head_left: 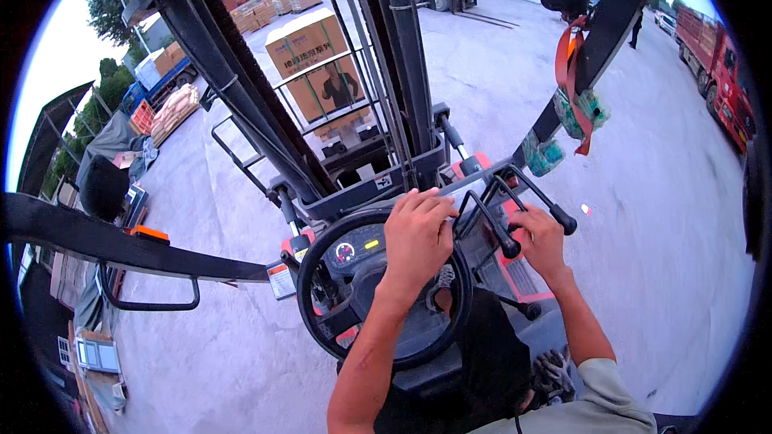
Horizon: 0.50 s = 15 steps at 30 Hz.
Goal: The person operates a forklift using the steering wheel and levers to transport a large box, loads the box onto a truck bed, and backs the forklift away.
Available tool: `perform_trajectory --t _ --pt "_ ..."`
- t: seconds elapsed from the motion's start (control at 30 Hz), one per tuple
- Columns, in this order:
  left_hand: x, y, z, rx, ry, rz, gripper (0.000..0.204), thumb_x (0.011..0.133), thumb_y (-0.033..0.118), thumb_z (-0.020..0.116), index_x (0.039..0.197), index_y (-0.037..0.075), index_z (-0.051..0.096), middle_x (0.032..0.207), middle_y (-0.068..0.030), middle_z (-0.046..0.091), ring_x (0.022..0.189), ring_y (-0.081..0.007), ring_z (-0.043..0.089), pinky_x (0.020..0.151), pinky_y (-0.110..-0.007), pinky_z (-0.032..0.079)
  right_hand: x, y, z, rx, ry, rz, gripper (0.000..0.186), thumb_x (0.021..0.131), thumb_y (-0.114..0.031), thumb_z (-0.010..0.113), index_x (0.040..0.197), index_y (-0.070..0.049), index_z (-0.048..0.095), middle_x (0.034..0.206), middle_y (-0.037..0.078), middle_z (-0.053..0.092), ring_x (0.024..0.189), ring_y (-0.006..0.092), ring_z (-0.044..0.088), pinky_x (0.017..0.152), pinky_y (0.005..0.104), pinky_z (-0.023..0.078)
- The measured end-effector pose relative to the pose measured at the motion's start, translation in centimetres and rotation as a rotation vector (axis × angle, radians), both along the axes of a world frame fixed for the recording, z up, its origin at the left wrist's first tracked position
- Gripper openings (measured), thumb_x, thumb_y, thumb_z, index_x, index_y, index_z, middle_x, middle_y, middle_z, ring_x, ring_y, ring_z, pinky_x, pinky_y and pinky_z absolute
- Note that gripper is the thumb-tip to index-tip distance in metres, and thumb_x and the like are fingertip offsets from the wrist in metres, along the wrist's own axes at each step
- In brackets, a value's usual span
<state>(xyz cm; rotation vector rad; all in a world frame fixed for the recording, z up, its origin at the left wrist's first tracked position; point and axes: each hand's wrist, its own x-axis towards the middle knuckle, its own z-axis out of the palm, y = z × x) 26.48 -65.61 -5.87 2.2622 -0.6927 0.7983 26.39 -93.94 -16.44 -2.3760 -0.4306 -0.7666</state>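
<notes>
Out in the open yard (225, 345), seen from the head view, a person (595, 402) sits at the controls of a forklift (370, 189), and a big brown carton (301, 44) stands out front beyond the dark mast (410, 56), close behind the bars of the load guard (319, 69). I'd judge that taking up the load is done, since the carton seems to ride on the front of the machine, though the forks beneath it are hidden and I can't swear to what bears it. Putting it down looks not yet done; how much ground is left to cover, nothing tells me. As for the 2 hands, the left hand (418, 233) lies over the upper right part of the steering wheel (303, 293), back upward, its fingers near together and slightly bent; whether it grips the rim or only rests there, I can't tell. The right hand (539, 241) is half curled just beside a black lever knob (510, 248), with a 2nd knob (565, 220) near it on the outer side; what sits inside that curl is hidden from me, so I can't claim a firm hold. Neither touches the carton, well apart from both.
</notes>
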Motion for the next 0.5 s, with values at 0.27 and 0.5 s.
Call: perform_trajectory --t 0.27,0.5 --pt "-0.6 0.2 -0.2 0.027 0.027 -0.058 0.018 0.083 -0.002 0.068 0.096 0.007 0.077 0.117 -0.0077 0.082 0.121 -0.0306 0.073 0.114 -0.050 0.052 0.3 5.7 -1.1 0.065 0.006 0.151 0.024 0.083 0.008 0.068 0.099 -0.004 0.080 0.117 0.013 0.081 0.129 0.0369 0.070 0.109 0.0461 0.056" --pt "-2.5 -0.3 -1.8 0.099 0.038 -0.095 0.016 0.084 0.004 0.073 0.098 0.008 0.078 0.112 -0.0077 0.081 0.121 -0.0284 0.072 0.117 -0.049 0.050 2.1 7.9 0.6 0.059 -0.017 0.098 0.021 0.083 0.006 0.068 0.097 -0.004 0.079 0.112 0.014 0.082 0.119 0.0359 0.076 0.102 0.0457 0.060"
